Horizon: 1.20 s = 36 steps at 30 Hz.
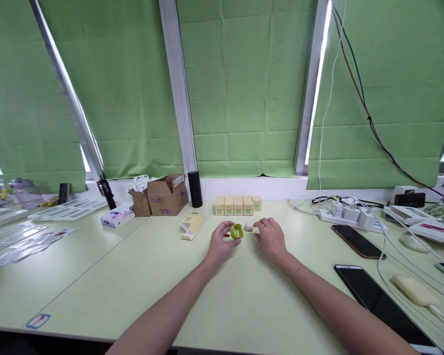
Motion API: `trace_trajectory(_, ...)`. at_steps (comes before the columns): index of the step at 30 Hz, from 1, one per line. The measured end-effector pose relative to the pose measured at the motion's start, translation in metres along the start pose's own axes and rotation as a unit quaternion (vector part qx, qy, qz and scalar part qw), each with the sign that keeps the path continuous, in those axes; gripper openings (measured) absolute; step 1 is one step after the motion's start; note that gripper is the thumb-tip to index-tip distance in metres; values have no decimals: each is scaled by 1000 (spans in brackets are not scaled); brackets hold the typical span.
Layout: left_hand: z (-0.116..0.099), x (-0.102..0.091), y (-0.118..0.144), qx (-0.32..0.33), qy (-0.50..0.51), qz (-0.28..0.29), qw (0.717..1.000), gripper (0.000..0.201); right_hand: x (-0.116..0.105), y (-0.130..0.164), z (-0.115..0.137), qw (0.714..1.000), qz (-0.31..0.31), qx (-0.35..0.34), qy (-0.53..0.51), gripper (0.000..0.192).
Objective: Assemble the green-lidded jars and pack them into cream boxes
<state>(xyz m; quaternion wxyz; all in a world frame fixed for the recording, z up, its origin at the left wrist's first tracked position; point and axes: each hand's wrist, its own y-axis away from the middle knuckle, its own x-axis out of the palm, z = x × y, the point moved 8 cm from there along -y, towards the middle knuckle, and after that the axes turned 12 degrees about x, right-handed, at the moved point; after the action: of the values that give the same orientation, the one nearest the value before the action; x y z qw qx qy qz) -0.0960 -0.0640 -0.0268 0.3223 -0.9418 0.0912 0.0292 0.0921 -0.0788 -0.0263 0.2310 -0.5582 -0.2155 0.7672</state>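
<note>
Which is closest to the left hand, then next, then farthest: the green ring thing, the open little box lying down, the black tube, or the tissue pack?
From the left hand, in the head view:
1. Green ring piece, held in its fingertips.
2. Open little box, lying just to its left.
3. Black cylinder, standing farther back by the window ledge.
4. Tissue pack, far off to the left.

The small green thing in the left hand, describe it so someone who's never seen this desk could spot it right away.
Start at the row of small cream boxes standing along the back of the pale green desk, below the middle blind. Just in front of them the left hand pinches a small green ring-shaped piece. It is bright lime, unlike the whitish piece beside it at the right hand.
</note>
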Motion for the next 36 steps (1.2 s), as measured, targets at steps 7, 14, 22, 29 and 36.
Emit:
trace_trajectory(7, -2, 3, 1, -6, 1, 10, 1000, 48, 20, -20, 17, 997, 29, -4, 72, 21)
trace_trajectory(14, -7, 3, 0, -1, 6, 13, 1000, 47, 32, -22, 19, 997, 33, 14, 71, 23)
trace_trajectory(22, -12, 3, 1, 21, -7, 8, 1000, 46, 10, -21, -12, 913, 4, 165, -373, 23)
trace_trajectory(29, -15, 6, 3, 25, 13, 6, 1000, 48, 12, 4, -9, 728, 130, 252, -624, 39)
trace_trajectory(36, -17, 7, 4, 28, 19, 9, 999, 47, 3, 24, 2, 600, 188, 277, -727, 38)
